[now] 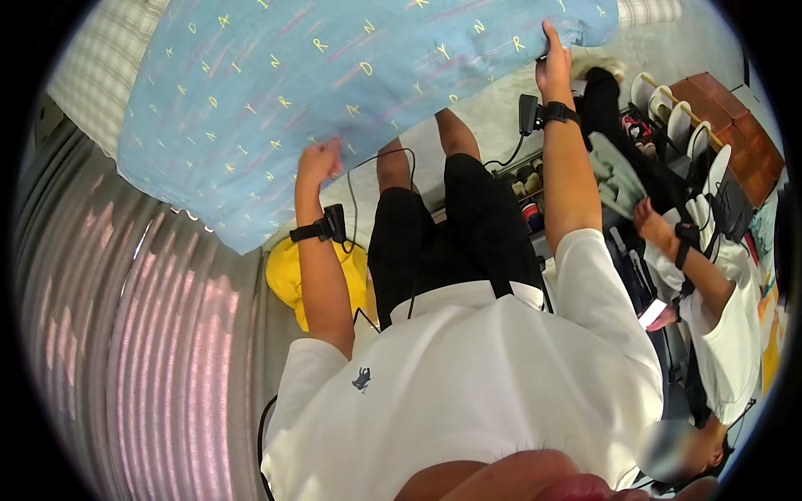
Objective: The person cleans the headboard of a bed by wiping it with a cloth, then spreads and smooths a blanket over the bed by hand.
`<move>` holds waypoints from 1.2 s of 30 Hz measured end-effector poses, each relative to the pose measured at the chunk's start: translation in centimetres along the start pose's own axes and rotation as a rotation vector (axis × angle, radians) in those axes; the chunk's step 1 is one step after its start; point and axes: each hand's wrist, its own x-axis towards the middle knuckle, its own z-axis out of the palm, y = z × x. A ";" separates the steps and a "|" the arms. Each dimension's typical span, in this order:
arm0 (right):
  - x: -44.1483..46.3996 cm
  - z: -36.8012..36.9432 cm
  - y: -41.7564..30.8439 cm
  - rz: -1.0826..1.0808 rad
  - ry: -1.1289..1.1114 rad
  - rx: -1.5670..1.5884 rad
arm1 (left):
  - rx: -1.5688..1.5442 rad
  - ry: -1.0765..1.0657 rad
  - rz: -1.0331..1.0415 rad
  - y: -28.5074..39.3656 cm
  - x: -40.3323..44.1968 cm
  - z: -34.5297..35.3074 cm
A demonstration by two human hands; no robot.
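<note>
A light blue quilt (334,92) printed with small yellow letters spreads across the top of the head view. My left hand (319,161) is on the quilt near its front edge, with the fingers curled in and slightly smeared; the fabric between them is hard to see. At the quilt's right end, my right hand (555,68) grips the edge, thumb stretched over the top and the other fingers largely hidden. Black devices with cables are strapped to both my wrists.
Checked bedding (113,75) shows beyond the quilt at left. Grey-pink curtains (175,334) hang on the left, beside a yellow bag-like item (292,280). At right stand a rack of shoes (660,108) and a brown box (727,134). Another person (723,334) in white works there.
</note>
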 end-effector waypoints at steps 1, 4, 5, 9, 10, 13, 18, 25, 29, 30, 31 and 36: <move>-0.1 0.8 -0.2 -0.002 0.000 0.006 | 0.004 0.003 0.003 1.2 0.0 -0.5; 0.2 3.7 0.1 -0.490 0.126 -0.309 | -0.067 0.184 0.382 6.2 0.8 -1.4; 0.2 4.4 0.5 -0.504 0.126 -0.306 | -0.071 0.185 0.396 7.5 1.8 -1.0; -4.6 8.6 1.9 -0.996 -0.150 -1.047 | 0.228 0.195 0.479 8.7 8.8 1.0; -6.0 10.1 1.6 -0.999 -0.296 -1.046 | 0.265 0.192 0.462 8.5 10.6 1.6; -7.5 13.1 2.4 -0.944 -0.563 -1.097 | 0.256 0.129 0.491 7.9 14.6 1.7; -6.7 14.5 3.2 -1.032 -0.681 -1.150 | 0.251 0.172 0.421 8.9 12.9 1.5; -1.4 8.9 -0.4 -0.608 0.011 -1.111 | 0.226 0.331 0.284 9.3 11.3 2.3; 1.5 -3.5 3.3 -0.080 0.224 -0.910 | 0.143 0.310 0.380 7.4 13.4 2.4; 1.0 -5.3 4.0 0.189 0.171 -0.754 | 0.203 0.311 0.337 7.6 13.6 2.3; 0.0 -5.3 4.6 0.396 0.256 -0.770 | 0.259 0.313 0.293 8.1 13.8 2.3; -3.8 -1.4 7.2 -0.124 -0.033 -1.301 | 0.196 0.240 0.350 8.5 12.4 1.0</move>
